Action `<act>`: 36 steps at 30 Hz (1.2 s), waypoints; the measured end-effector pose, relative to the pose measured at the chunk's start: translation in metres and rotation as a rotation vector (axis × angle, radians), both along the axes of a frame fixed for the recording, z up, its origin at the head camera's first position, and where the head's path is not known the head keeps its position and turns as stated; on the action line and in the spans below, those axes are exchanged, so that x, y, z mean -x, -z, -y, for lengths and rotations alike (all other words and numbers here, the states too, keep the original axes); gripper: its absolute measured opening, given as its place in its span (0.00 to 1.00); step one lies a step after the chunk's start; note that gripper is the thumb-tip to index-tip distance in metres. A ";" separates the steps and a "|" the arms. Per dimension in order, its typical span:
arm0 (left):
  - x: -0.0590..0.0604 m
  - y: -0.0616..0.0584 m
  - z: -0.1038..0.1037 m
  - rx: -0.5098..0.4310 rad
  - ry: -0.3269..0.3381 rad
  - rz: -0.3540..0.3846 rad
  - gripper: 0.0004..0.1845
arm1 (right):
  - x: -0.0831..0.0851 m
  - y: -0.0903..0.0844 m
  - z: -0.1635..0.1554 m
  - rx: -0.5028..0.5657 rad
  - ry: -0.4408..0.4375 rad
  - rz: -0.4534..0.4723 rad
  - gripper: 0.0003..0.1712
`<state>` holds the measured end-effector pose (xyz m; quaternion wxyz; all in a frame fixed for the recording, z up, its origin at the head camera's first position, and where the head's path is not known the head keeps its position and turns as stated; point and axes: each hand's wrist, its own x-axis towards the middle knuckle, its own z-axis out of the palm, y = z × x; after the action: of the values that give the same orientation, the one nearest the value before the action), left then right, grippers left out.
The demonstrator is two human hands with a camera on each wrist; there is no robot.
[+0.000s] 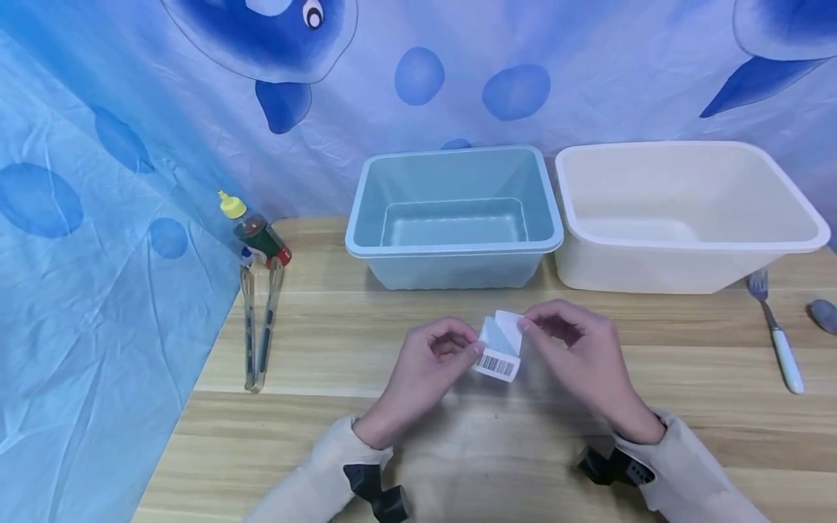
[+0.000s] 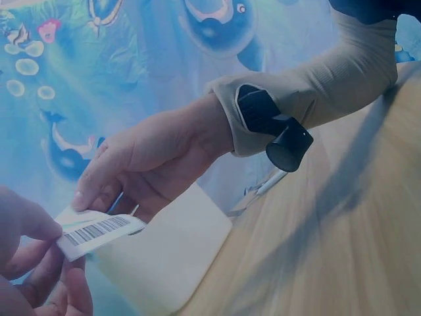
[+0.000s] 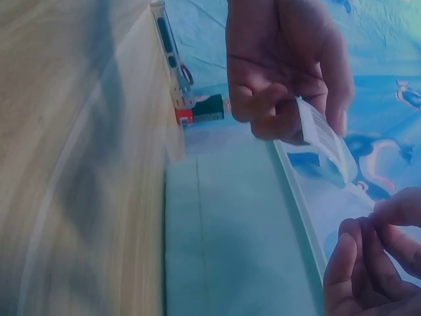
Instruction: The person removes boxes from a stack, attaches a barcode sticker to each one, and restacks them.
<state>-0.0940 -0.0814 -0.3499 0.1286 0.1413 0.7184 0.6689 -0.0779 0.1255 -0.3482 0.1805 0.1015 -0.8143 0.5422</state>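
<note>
Barcode label: I am pinching it between both hands above the wooden table, at 6 o'clock from the blue tub. Left hand is gripping the barcoded end; right hand is pinching the peeled corner.

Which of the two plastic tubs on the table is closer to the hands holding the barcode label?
The light blue rectangular plastic tub, directly behind the hands. The cream-white plastic tub sits farther to the right, beside it.
</note>
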 end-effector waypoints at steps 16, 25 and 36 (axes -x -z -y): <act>0.022 0.017 0.011 0.260 0.023 -0.039 0.03 | 0.014 0.001 -0.014 0.108 0.220 0.140 0.03; 0.026 0.046 0.007 0.569 0.036 -0.067 0.02 | 0.013 0.007 -0.011 0.039 0.184 0.099 0.03; 0.016 0.028 0.008 0.627 -0.031 -0.315 0.06 | 0.011 0.010 -0.002 -0.013 0.163 0.055 0.03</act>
<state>-0.1105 -0.0898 -0.3784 0.0432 0.1857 0.9018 0.3878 -0.0887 0.1279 -0.3584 0.2012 0.0211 -0.8281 0.5229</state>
